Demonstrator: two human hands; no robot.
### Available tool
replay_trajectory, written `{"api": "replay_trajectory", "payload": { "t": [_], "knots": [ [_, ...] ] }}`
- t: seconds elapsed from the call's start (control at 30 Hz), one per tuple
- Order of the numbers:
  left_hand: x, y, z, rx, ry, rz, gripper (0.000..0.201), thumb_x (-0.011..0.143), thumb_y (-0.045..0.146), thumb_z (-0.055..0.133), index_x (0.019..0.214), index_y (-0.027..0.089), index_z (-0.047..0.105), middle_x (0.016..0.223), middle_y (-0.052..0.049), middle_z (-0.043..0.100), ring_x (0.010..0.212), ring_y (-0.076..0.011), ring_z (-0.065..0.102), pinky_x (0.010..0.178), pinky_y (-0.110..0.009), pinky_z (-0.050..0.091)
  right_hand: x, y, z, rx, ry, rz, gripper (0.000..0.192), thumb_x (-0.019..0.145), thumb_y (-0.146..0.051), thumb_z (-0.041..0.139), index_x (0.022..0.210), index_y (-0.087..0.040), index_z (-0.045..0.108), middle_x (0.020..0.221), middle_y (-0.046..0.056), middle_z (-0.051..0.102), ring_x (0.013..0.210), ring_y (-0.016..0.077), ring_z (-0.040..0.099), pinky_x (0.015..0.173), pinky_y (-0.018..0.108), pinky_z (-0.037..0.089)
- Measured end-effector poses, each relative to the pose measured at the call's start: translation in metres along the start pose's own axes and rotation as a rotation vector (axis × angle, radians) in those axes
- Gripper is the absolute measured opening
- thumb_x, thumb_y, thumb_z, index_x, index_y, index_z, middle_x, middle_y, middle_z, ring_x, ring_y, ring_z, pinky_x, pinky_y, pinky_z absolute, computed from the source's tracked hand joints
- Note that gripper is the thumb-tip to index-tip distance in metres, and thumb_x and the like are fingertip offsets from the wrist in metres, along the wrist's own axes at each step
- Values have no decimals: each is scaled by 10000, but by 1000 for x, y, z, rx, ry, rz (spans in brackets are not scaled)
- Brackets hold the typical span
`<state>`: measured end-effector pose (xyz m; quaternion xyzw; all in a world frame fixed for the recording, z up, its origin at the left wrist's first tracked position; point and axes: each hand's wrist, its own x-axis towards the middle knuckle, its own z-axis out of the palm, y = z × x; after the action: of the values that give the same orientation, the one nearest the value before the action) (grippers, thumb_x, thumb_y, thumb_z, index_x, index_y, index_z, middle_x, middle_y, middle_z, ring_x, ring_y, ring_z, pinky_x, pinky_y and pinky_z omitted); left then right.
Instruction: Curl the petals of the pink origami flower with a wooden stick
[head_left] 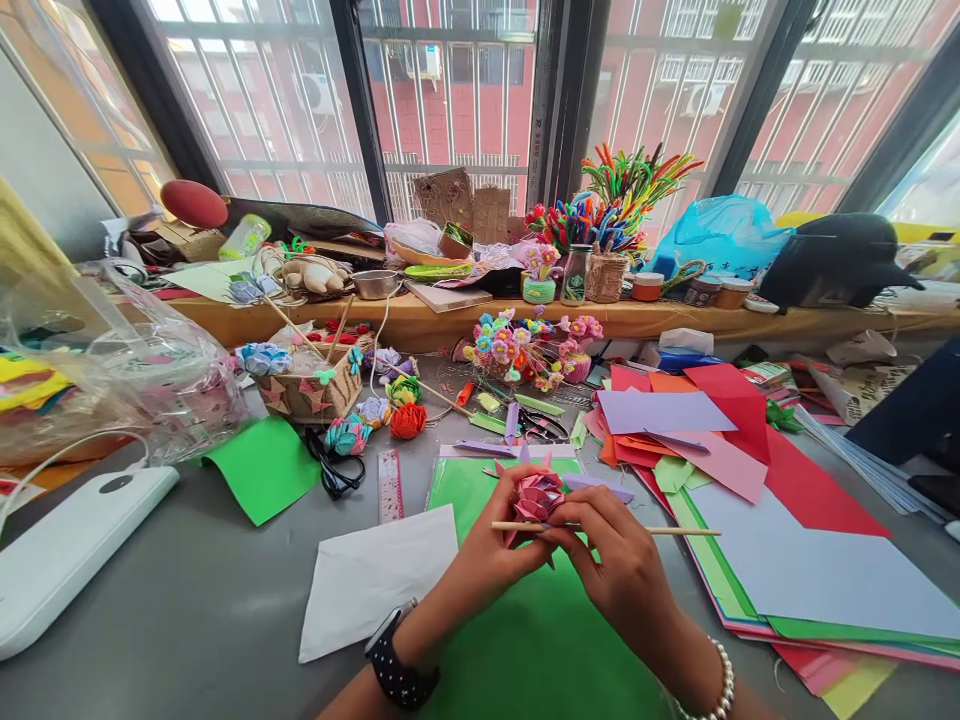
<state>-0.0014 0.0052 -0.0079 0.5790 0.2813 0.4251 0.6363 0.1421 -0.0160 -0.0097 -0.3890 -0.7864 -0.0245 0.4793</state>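
- Beaded bracelet point(727, 682) encircled the right wrist; a dotted watch strap point(403, 668) encircled the left.
- Green sheet point(555, 640) lay flat on the grey table point(217, 610), beneath both hands.
- Right hand point(619, 550): fingers closed on a wooden stick point(686, 532), which ran crosswise. The fingertips met the flower's lower edge; whether they also pinched a petal could not be determined.
- Left hand point(501, 530): thumb and fingers were clamped around a pink paper flower point(538, 495), positioned between the two hands, above the green sheet.
- White paper point(367, 580) lay left of the green sheet, with a ruler point(390, 485) just beyond it.
- Coloured sheets point(832, 570) were stacked at the right, overlapping one another.
- Scissors point(544, 428) rested beyond the hands, among paper offcuts.
- An orange paper flower point(408, 421) sat near a decorated box point(307, 392), at the left.
- Pipe cleaners point(637, 190) stood bundled on the ledge point(450, 318), before the barred windows point(450, 110).
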Motion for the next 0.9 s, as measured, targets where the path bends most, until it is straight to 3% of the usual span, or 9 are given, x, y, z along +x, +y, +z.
{"api": "replay_trajectory", "payload": {
  "t": [0.33,0.7,0.9],
  "knots": [
    [-3,-2,1,37,-9,55,445,716,181,618,1094,267,400,851,20,472,667,-93,444,619,-207,384,2,-3,-1,-58,86,-42,149,863,-186,468,761,-185,577,698,38,586,648,159,551,589,278,473],
    [-4,-5,0,79,-64,48,466,720,132,584,1111,277,376,824,25,463,615,-77,425,587,-203,378,0,1,-1,-71,78,-82,123,852,-154,481,769,-180,568,703,42,585,662,163,536,604,287,474],
    [-3,-4,0,49,-27,26,465,714,205,613,1113,260,379,803,23,458,616,-82,426,572,-203,372,3,-1,-2,-58,72,-78,125,849,-165,487,762,-178,576,691,41,590,654,160,551,594,279,482]
  ]
}}
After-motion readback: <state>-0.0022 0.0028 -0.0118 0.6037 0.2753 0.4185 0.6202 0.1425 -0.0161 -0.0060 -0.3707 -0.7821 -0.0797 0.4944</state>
